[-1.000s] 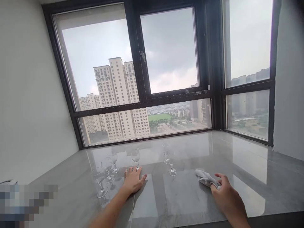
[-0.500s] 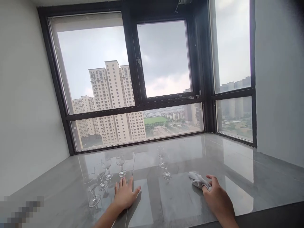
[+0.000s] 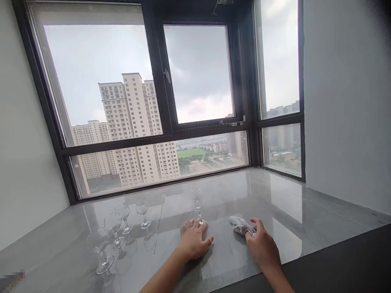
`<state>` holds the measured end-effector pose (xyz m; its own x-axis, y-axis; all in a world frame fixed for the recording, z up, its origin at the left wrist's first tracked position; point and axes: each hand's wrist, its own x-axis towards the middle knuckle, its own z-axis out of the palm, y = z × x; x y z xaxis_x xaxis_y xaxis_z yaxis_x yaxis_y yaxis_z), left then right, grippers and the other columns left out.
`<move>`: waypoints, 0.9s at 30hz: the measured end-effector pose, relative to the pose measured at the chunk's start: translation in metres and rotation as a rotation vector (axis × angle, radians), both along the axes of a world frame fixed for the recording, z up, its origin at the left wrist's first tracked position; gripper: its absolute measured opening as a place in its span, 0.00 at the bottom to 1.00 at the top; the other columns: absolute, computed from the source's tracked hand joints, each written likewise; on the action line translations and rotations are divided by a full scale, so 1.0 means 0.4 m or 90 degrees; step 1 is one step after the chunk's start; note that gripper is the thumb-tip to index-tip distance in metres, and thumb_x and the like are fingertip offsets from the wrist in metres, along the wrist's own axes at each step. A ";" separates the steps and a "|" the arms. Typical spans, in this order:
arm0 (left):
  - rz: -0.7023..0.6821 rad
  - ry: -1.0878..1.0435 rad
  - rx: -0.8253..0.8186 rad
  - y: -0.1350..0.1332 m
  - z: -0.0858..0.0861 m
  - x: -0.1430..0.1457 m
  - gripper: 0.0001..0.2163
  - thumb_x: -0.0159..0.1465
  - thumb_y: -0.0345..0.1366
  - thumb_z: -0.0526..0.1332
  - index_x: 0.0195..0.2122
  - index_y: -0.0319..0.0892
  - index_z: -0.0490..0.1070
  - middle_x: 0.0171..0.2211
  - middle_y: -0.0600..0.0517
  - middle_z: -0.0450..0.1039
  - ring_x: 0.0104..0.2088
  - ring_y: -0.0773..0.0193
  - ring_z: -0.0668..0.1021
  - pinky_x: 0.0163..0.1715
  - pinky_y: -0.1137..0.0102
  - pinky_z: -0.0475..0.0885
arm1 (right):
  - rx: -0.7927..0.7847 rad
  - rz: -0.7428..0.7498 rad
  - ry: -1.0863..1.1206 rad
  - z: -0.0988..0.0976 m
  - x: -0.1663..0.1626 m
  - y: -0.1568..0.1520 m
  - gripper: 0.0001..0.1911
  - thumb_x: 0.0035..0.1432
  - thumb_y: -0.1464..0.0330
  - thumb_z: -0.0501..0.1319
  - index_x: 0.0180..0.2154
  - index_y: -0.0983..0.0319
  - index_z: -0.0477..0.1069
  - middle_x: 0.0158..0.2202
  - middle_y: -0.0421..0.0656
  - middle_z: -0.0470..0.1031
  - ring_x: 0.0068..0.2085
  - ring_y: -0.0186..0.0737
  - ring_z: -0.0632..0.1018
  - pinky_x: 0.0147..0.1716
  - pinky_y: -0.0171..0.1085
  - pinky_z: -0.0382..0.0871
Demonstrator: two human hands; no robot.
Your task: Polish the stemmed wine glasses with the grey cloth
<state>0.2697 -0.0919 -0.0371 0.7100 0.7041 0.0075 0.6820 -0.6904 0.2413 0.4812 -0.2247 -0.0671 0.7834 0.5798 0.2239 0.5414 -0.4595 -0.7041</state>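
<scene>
My left hand point(image 3: 195, 241) reaches over the sill with its fingers spread and nothing held in them. Its fingertips are at the foot of a clear stemmed glass point(image 3: 200, 219), partly hidden behind them; whether they touch it I cannot tell. Just beyond, another stemmed glass point(image 3: 196, 194) stands upright. My right hand point(image 3: 263, 246) pinches a crumpled light grey cloth point(image 3: 240, 224) that lies on the sill. To the left, several stemmed glasses stand in a loose row, from the nearest glass point(image 3: 102, 254) back to the farthest glass point(image 3: 143, 213).
The sill point(image 3: 171, 260) is glossy grey stone with a seam point(image 3: 156, 236) running through it. Dark window frames point(image 3: 152, 140) rise at the back, and the sill's front edge point(image 3: 324, 246) slants across the lower right. Walls close in both sides.
My left hand has moved right, from beside the left row of glasses to the pair in the middle. My right hand keeps hold of the cloth. The whole view has shifted slightly.
</scene>
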 end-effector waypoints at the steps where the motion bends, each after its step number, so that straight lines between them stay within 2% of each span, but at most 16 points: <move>1: 0.010 0.000 0.011 -0.002 -0.006 -0.031 0.33 0.64 0.60 0.46 0.67 0.54 0.57 0.70 0.50 0.52 0.70 0.45 0.49 0.67 0.46 0.36 | -0.001 0.000 0.003 -0.001 0.002 0.000 0.21 0.59 0.62 0.50 0.54 0.58 0.62 0.48 0.48 0.76 0.40 0.47 0.79 0.32 0.38 0.65; 5: 0.105 0.020 0.047 -0.002 -0.029 -0.196 0.31 0.65 0.59 0.44 0.67 0.56 0.57 0.69 0.52 0.54 0.70 0.46 0.47 0.67 0.47 0.37 | -0.006 0.005 0.008 -0.005 0.005 -0.001 0.22 0.58 0.61 0.51 0.54 0.57 0.63 0.47 0.48 0.77 0.39 0.49 0.79 0.31 0.38 0.65; 9: 0.242 0.048 0.062 0.036 -0.039 -0.347 0.31 0.65 0.57 0.45 0.68 0.54 0.56 0.70 0.50 0.52 0.70 0.46 0.50 0.66 0.46 0.40 | -0.008 0.002 0.009 -0.007 0.004 0.000 0.22 0.57 0.60 0.51 0.53 0.57 0.64 0.48 0.49 0.77 0.38 0.51 0.79 0.32 0.41 0.67; 12: 0.316 0.055 0.066 0.081 -0.033 -0.416 0.31 0.66 0.56 0.45 0.68 0.52 0.56 0.70 0.49 0.51 0.70 0.46 0.51 0.66 0.46 0.40 | -0.016 -0.005 0.009 -0.005 0.002 0.002 0.23 0.56 0.59 0.50 0.52 0.57 0.64 0.47 0.50 0.77 0.37 0.53 0.79 0.32 0.43 0.68; 15: 0.369 0.059 0.034 0.111 -0.019 -0.454 0.33 0.66 0.57 0.44 0.69 0.49 0.54 0.71 0.46 0.48 0.70 0.44 0.50 0.66 0.46 0.40 | -0.016 0.007 0.016 -0.002 0.004 0.001 0.24 0.56 0.58 0.51 0.52 0.58 0.63 0.48 0.51 0.77 0.38 0.53 0.79 0.32 0.43 0.69; 19: 0.395 0.079 -0.002 0.090 -0.011 -0.459 0.38 0.64 0.61 0.44 0.71 0.47 0.46 0.71 0.41 0.45 0.71 0.41 0.45 0.65 0.44 0.38 | -0.022 0.026 0.044 -0.001 0.005 -0.001 0.23 0.57 0.59 0.51 0.53 0.57 0.62 0.50 0.51 0.76 0.40 0.53 0.79 0.32 0.43 0.69; 22: 0.388 0.102 0.028 0.030 -0.017 -0.412 0.37 0.63 0.59 0.47 0.70 0.45 0.49 0.70 0.40 0.48 0.70 0.39 0.45 0.65 0.42 0.39 | -0.026 0.022 0.031 -0.003 0.001 0.000 0.22 0.58 0.60 0.50 0.53 0.57 0.62 0.50 0.51 0.76 0.43 0.54 0.79 0.35 0.42 0.69; 25: 0.258 0.077 0.022 -0.029 -0.017 -0.307 0.35 0.62 0.56 0.51 0.68 0.47 0.57 0.71 0.44 0.48 0.70 0.42 0.48 0.66 0.45 0.42 | -0.026 0.016 0.002 -0.003 -0.006 0.001 0.21 0.60 0.61 0.49 0.54 0.58 0.61 0.50 0.51 0.76 0.44 0.53 0.79 0.37 0.42 0.69; 27: 0.159 0.026 0.010 -0.040 -0.009 -0.213 0.34 0.61 0.55 0.53 0.67 0.49 0.58 0.71 0.47 0.46 0.70 0.43 0.48 0.67 0.48 0.44 | -0.026 0.012 -0.005 0.000 -0.009 0.000 0.21 0.60 0.61 0.49 0.54 0.58 0.61 0.50 0.51 0.76 0.44 0.53 0.79 0.37 0.41 0.69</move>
<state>0.1845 -0.1077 -0.0408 0.5140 0.8578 -0.0054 0.8410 -0.5027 0.2001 0.4777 -0.2248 -0.0670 0.7700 0.6037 0.2065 0.5562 -0.4766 -0.6809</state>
